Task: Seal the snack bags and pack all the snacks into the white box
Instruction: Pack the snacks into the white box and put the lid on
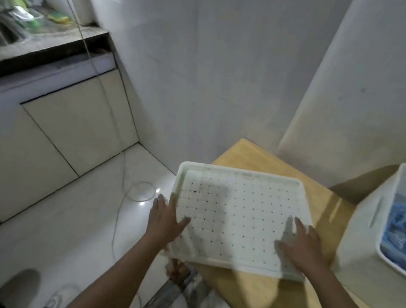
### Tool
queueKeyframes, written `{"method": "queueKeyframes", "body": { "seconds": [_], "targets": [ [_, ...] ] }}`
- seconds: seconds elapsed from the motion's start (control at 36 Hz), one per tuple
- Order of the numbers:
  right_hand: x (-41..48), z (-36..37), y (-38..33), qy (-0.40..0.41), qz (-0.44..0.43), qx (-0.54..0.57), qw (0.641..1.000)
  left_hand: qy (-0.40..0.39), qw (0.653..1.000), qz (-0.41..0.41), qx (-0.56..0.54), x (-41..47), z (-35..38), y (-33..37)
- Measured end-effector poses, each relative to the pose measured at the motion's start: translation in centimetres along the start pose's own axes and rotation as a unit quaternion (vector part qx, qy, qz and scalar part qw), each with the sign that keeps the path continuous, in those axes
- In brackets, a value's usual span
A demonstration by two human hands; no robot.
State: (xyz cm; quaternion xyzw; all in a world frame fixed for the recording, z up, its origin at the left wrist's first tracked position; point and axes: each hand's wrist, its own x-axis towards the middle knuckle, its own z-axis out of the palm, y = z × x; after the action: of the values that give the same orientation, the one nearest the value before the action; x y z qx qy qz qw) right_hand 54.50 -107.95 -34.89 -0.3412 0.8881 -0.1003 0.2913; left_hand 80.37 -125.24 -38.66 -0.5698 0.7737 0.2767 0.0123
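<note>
1. Watching remotely through the head cam. Both hands are on a flat perforated white lid (238,212) with a raised rim. I'm guessing it belongs to the white box (367,231), since the colour and rough footprint look like a match.
2. The left hand (165,216) sits on the lid's left edge, fingers straight and pointing away from me, thumb lying across the top face. The right hand (302,242) is on the near right corner, fingers spread flat on top. Neither looks wrapped around anything. It's blurry, so I can't tell if anything hooks under the rim.
3. One hand per side makes sense to me. It's a wide, floppy-looking panel, and holding both sides keeps it level and easy to line up.
4. The lid hangs partly off the left end of the wooden desk (254,293), and the shadow under it makes me think it's lifted rather than lying flat.
5. The box stands upright on the desk's right side, well apart from the lid, with its top open. Blue snack bags (401,231) are piled inside, though I can't see whether they're sealed.
6. I see no loose snacks on the desk in this view, so my read is that packing is mostly done and closing up is what's left.
7. Next the lid has to go right, over the box rim, and sit square. The bags look fairly high, so it may not seat.
8. There's a loose cable (135,191) coiled on the floor to the left, out of the way.
</note>
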Motion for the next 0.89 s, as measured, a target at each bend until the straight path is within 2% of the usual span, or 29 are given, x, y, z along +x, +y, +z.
{"method": "queueKeyframes", "body": {
  "seconds": [0.19, 0.5, 0.67, 0.89],
  "targets": [
    [1.5, 1.8, 0.6, 0.061, 0.112, 0.052, 0.99, 0.006, 0.997, 0.001, -0.077, 0.9, 1.5, -1.7],
    [0.4, 3.1, -0.1, 0.091, 0.137, 0.07, 0.984, 0.0, 0.973, -0.042, -0.226, 0.0, 0.1, -2.2],
    [0.0, 1.0, -2.5, 0.09, 0.073, 0.104, 0.988, 0.042, 0.967, -0.053, -0.247, -1.0, -3.4, -2.7],
    [-1.3, -8.8, -6.6, 0.164, -0.034, 0.072, 0.983, 0.103, 0.95, 0.006, -0.296, -0.9, -11.3, 1.0]
  ]
}}
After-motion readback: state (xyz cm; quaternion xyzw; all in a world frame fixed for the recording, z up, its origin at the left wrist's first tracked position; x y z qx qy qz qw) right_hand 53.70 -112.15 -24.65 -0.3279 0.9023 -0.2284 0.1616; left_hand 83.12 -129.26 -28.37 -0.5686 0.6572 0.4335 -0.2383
